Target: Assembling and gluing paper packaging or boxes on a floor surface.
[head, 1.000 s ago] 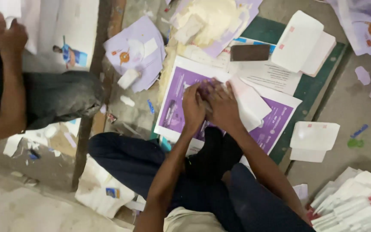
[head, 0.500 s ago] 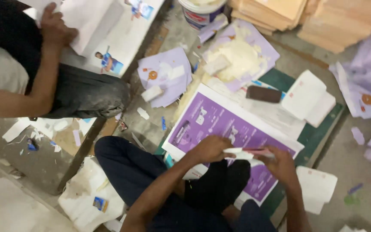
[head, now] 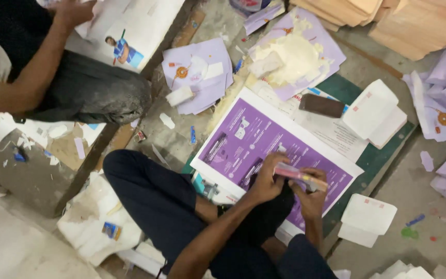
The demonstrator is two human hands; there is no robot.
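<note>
I sit cross-legged on the floor over a purple printed sheet (head: 264,139) with a white border. My left hand (head: 268,178) and my right hand (head: 311,196) meet above its near edge, both gripping a narrow pink and white folded packet (head: 300,175) held level between them. A pile of pale glue paste (head: 295,54) lies on a lilac paper beyond the sheet. A dark brown block (head: 322,105) rests by the sheet's far corner.
A stack of white envelopes (head: 375,112) lies on the green mat (head: 372,160), and another white envelope (head: 366,219) lies to my right. Lilac papers (head: 200,72) are scattered around. Another person's arm (head: 32,72) and knee are at the left. Cardboard stacks (head: 414,20) stand at the top right.
My hands were pressed together on white paper over the sheet. They have since lifted apart and drawn nearer to me, now holding the pink packet between them. The view has shifted.
</note>
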